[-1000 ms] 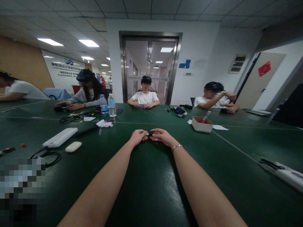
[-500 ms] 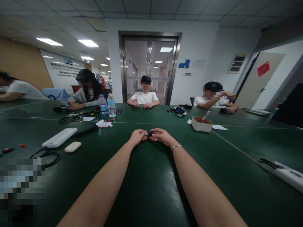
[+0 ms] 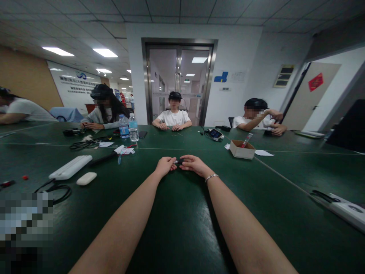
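Both my arms stretch out over a dark green table (image 3: 182,228). My left hand (image 3: 165,166) and my right hand (image 3: 194,164) meet at the middle of the table, fingers curled. Between their fingertips they pinch a small dark object (image 3: 179,162) with a light end, too small to name. A thin bracelet (image 3: 211,177) circles my right wrist.
A white power strip (image 3: 70,166), a white oval case (image 3: 86,178) and a black cable (image 3: 57,189) lie at the left. Two water bottles (image 3: 129,128) stand further back. A small cardboard box (image 3: 242,149) sits at the right, another white strip (image 3: 342,207) at the far right. Several people sit around the table.
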`<state>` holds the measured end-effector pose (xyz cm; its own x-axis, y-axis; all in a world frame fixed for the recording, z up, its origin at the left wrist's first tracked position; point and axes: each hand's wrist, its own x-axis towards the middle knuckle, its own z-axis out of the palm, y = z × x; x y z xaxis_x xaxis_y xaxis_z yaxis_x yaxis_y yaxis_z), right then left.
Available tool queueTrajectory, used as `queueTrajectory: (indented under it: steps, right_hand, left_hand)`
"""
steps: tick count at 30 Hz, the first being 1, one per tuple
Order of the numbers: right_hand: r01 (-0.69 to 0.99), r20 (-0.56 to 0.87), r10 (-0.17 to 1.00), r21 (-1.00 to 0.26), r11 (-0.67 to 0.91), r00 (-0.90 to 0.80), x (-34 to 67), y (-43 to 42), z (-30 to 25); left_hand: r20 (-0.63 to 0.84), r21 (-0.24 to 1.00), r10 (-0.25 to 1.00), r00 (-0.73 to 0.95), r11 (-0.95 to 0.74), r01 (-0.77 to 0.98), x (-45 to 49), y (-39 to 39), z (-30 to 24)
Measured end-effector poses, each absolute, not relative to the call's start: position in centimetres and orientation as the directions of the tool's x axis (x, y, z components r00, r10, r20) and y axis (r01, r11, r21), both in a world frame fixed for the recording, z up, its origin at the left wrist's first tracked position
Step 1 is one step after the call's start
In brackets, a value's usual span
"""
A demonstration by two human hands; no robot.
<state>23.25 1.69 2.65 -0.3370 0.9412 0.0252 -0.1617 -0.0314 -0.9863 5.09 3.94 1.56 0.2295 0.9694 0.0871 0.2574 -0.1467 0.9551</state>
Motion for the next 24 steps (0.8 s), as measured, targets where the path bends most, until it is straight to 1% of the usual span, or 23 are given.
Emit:
queueTrajectory:
  steps: [9,15,19,24]
  right_hand:
    - [-0.154,0.025,0.941,-0.988,-0.029,-0.336,23.22,1.77,2.59]
    - [-0.168,0.024,0.943,-0.985,-0.034,-0.332,23.14,1.69,2.70]
    - [-0.148,-0.004,0.953,-0.988,-0.052,-0.304,22.97,1.67,2.88]
    - [-0.162,-0.043,0.969,-0.983,-0.084,-0.243,22.73,1.82,2.91]
  left_hand:
    - [0.121,0.926,0.970,0.210,-0.187,0.329,5.29,3.53,1.65]
    - [0.136,0.932,0.967,0.215,-0.199,0.304,5.28,3.71,1.49]
    - [0.143,0.935,0.964,0.226,-0.206,0.289,5.23,3.79,1.44]
    - [0.197,0.945,0.953,0.232,-0.247,0.213,5.33,3.42,1.57]
